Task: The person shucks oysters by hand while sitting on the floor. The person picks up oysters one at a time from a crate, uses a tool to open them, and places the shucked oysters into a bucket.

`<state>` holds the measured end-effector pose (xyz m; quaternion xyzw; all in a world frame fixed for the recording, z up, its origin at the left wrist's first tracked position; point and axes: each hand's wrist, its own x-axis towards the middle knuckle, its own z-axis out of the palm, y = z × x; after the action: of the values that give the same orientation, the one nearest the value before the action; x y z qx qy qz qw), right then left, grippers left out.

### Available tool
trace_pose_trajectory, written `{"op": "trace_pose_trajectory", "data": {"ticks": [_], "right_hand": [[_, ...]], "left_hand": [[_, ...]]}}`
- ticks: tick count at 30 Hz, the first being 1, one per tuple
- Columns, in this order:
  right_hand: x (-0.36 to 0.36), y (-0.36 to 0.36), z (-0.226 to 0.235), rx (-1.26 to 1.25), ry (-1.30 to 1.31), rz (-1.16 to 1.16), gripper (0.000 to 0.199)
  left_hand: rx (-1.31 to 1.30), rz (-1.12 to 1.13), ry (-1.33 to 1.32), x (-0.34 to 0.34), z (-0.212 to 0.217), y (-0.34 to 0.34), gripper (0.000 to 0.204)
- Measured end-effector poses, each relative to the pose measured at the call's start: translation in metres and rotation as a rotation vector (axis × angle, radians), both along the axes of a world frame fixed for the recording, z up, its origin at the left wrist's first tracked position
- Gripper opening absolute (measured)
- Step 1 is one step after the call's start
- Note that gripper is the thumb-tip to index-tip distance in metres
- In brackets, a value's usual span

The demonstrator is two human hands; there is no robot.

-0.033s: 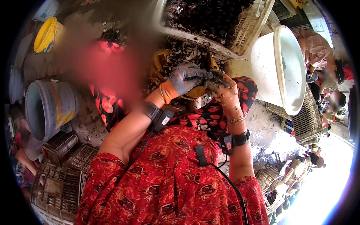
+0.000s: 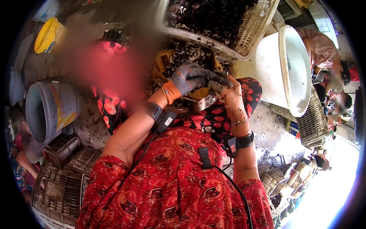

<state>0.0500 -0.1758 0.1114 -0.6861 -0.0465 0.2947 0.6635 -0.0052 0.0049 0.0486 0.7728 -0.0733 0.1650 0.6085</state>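
Observation:
My left hand (image 2: 190, 79), in a grey glove with an orange cuff, reaches across to my right hand (image 2: 228, 91). Its fingers lie close together and meet the right fingertips. Dark, dirty covers sit on some right-hand fingers, while the back of that hand is bare. Both hands are closed over something small that they hide; I cannot make it out. Below and beyond them, a yellow container (image 2: 162, 63) stands between my knees, by a heap of pale and dark shell pieces (image 2: 190, 52).
Beyond my hands, a pale plastic crate (image 2: 249, 32) holds a dark pile of what look like shellfish. A large white tub (image 2: 263, 68) stands at right. Leftward are a grey bucket (image 2: 36, 110), a yellow bucket (image 2: 45, 36) and stacked crates (image 2: 57, 191). Other people work at right.
My left fingers have straightened and stretched further over the right fingertips. The left wrist has shifted slightly, and the right hand's fingers have moved a little.

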Motion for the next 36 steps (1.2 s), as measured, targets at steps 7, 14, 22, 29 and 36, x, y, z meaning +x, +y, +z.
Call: {"op": "trace_pose_trajectory", "data": {"ticks": [7,14,22,29,36], "right_hand": [[-0.006,0.02,0.03,-0.067,-0.032,0.107,0.038],[-0.006,0.019,0.031,-0.082,-0.109,0.105,0.038],[-0.005,0.017,0.022,-0.118,-0.277,0.133,0.036],[-0.014,0.024,0.03,-0.126,-0.285,0.152,0.04],[0.001,0.022,-0.026,-0.305,-0.676,0.271,0.033]], "left_hand": [[0.177,0.012,-0.044,-0.002,0.015,-0.001,0.026],[0.25,0.055,-0.229,-0.001,0.016,0.002,0.026],[0.077,0.006,-0.126,-0.002,0.027,0.009,0.021],[-0.17,0.232,0.117,-0.001,-0.012,0.017,0.021],[0.075,0.172,0.048,-0.007,0.027,-0.013,0.033]]}}
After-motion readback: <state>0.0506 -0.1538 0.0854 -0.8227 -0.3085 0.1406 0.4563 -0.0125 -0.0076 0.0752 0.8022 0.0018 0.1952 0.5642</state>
